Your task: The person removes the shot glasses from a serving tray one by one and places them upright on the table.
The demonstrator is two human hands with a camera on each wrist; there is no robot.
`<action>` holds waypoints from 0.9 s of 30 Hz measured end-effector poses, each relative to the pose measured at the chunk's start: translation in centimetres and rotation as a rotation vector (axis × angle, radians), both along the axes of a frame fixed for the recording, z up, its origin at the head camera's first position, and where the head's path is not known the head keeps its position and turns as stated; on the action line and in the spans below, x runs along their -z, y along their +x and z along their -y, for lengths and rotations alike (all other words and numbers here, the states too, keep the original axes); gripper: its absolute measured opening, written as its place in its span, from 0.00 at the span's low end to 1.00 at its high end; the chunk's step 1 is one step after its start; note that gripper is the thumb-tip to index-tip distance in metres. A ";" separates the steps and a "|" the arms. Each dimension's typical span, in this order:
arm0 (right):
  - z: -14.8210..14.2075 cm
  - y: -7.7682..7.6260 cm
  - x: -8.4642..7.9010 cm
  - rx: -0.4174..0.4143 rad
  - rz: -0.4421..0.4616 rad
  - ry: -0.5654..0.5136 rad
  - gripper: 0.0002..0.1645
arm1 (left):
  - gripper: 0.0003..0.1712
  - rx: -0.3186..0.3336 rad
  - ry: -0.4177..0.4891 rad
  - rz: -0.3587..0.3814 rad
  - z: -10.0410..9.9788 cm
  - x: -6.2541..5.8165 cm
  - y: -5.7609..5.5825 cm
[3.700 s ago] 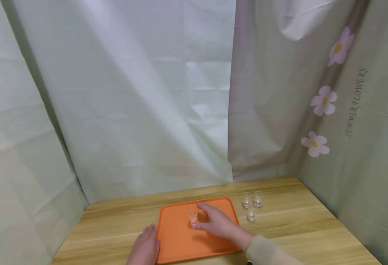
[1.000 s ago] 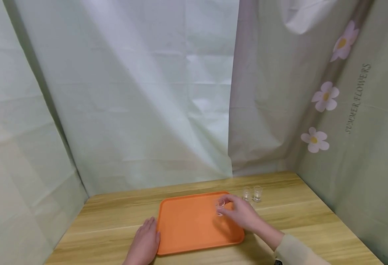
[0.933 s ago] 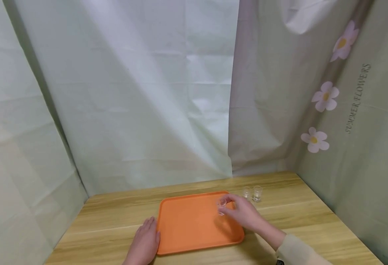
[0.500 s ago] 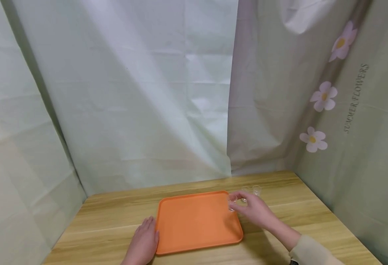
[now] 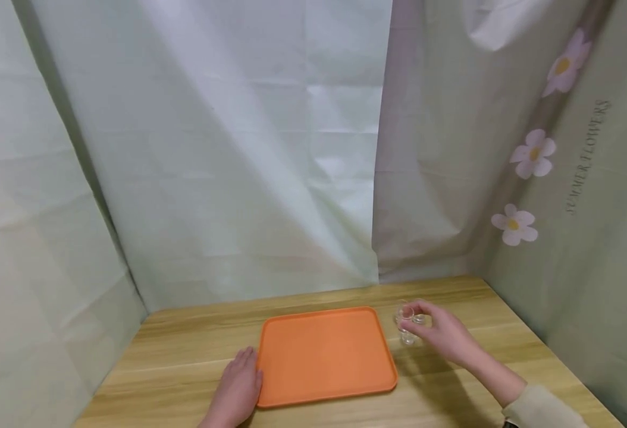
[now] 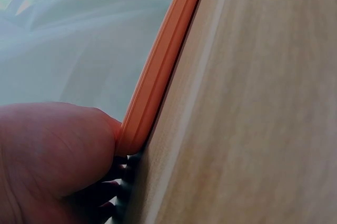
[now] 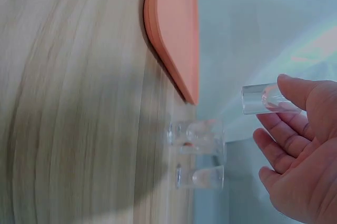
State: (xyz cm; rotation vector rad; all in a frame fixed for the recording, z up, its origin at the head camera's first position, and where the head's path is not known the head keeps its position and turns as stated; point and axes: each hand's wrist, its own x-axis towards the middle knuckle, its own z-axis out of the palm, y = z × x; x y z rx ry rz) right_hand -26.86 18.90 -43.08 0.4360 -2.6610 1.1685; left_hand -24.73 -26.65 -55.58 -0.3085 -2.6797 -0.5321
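Observation:
My right hand (image 5: 444,334) pinches a small clear shot glass (image 7: 255,99) between thumb and fingers. In the right wrist view the glass is off the table, apart from the other shot glasses (image 7: 201,176) standing below it. In the head view the held glass overlaps these, and one shot glass (image 5: 407,338) shows just in front. My left hand (image 5: 235,383) lies along the left edge of an orange tray (image 5: 324,356), fingers fairly straight. The left wrist view shows its thumb (image 6: 79,140) against the tray's rim (image 6: 155,77).
The wood-grain table (image 5: 185,351) carries the tray at its middle, with the glasses beyond the tray's right edge. Pale green curtains (image 5: 238,178) hang behind and at both sides, printed with flowers (image 5: 514,224) on the right.
The shot glass stood on the tray with my right hand round it; my hand has lifted it and carried it right, past the tray's edge. My left hand stays at the tray.

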 end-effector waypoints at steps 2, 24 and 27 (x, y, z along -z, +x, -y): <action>-0.2 -0.1 0.0 0.004 -0.009 0.010 0.17 | 0.26 -0.003 -0.002 -0.005 0.2 0.0 0.0; -4.5 -0.1 0.4 0.071 -0.002 0.060 0.21 | 0.28 -0.012 -0.012 0.094 -0.6 -2.5 0.8; -5.1 -0.2 0.7 0.075 0.000 0.067 0.24 | 0.28 -0.028 -0.030 0.169 -1.2 -3.5 1.1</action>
